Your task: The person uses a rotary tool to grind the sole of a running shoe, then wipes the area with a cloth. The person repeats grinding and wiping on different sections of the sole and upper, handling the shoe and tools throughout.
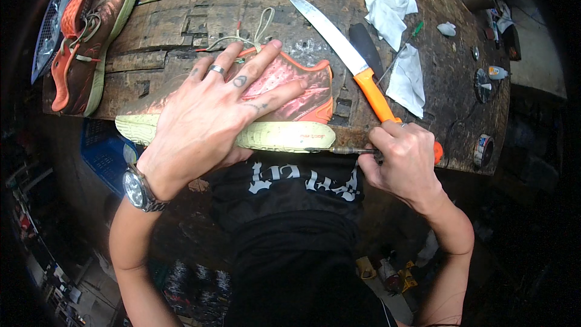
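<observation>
A pink and brown sneaker (318,88) with a pale yellow sole (284,135) lies on its side along the near edge of the workbench. My left hand (203,112) holds it, fingers spread across the upper and thumb by the sole's near edge. Closed around a slim hand tool (348,150) is my right hand (402,154). The tool's metal shaft points left and its tip meets the sole at the heel. A rounded orange end (437,152) shows beyond my fist. What kind of tool it is I cannot tell.
An orange-handled knife (330,33) lies just beyond my right hand, over a dark flat piece (365,46). White crumpled cloths (390,9) and a green-handled thin tool (417,29) are to its right. The matching sneaker (112,21) stands at left; a tape roll (483,150) sits far right.
</observation>
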`<act>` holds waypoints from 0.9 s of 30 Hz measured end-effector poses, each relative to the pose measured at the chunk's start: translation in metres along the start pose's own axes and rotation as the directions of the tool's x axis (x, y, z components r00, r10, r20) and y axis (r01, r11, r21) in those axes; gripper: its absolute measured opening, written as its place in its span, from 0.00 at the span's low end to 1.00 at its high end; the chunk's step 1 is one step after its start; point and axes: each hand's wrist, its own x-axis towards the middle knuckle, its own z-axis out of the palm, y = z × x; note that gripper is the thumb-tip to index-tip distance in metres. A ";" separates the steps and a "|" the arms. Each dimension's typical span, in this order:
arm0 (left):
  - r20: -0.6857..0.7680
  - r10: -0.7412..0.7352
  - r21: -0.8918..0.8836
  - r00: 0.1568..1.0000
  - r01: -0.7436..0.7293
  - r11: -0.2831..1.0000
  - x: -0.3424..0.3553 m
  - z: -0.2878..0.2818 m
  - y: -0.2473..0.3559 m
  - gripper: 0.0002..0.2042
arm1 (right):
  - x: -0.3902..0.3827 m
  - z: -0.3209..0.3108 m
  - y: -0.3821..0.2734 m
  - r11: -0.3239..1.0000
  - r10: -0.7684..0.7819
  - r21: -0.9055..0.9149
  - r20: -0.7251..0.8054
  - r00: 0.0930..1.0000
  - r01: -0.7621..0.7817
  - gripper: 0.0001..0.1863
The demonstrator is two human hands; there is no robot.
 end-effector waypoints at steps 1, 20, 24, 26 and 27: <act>0.000 0.000 -0.001 1.000 0.000 1.000 0.000 0.000 0.000 0.65 | 0.001 -0.001 -0.001 1.000 0.002 -0.006 0.002 1.000 -0.002 0.14; -0.030 0.034 0.029 0.999 -0.033 0.999 -0.001 0.002 -0.002 0.55 | -0.001 -0.007 -0.003 0.998 0.017 -0.053 0.015 1.000 -0.016 0.14; -0.026 0.027 0.022 0.999 -0.027 0.999 -0.001 0.003 -0.002 0.61 | 0.000 -0.007 -0.004 0.999 0.028 -0.034 -0.001 1.000 -0.028 0.12; -0.032 0.032 0.017 0.999 -0.031 0.999 -0.002 0.003 -0.002 0.61 | 0.001 -0.008 -0.006 0.998 0.016 -0.063 0.010 1.000 -0.016 0.13; -0.037 0.034 0.011 0.999 -0.034 0.999 -0.002 0.003 -0.003 0.61 | 0.001 -0.009 -0.007 0.997 0.015 -0.079 0.016 1.000 -0.014 0.14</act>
